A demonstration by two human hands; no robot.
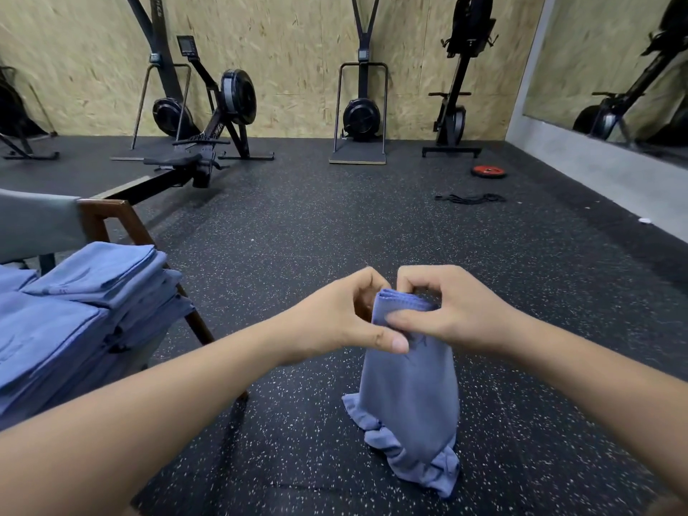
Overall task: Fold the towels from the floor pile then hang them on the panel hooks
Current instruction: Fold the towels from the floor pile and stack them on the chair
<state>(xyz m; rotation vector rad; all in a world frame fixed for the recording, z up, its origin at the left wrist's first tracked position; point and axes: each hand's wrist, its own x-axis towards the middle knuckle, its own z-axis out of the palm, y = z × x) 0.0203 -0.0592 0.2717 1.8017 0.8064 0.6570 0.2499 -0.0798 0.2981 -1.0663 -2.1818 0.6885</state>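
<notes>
Both hands meet in the middle of the view, holding up one blue towel (413, 389) by its top edge. The left hand (335, 318) has its fingers curled behind the doubled hem and its thumb laid across the front of the cloth, pinching it. The right hand (443, 310) grips the same edge from the other side, fingers bent over the top and thumb pressed on the front face just beside the left thumb. The towel hangs down from this grip in a narrow folded length, and its lower end rests bunched on the black speckled rubber floor (298, 236). At the left, a stack of folded blue towels (85, 314) lies on a wooden-framed chair (123, 221). Farther back, a rowing machine (208, 143) stands on the floor near the chipboard wall (298, 50), with a red weight plate (488, 170) and a coiled black rope (471, 198) lying to the right, well apart from the hands.
</notes>
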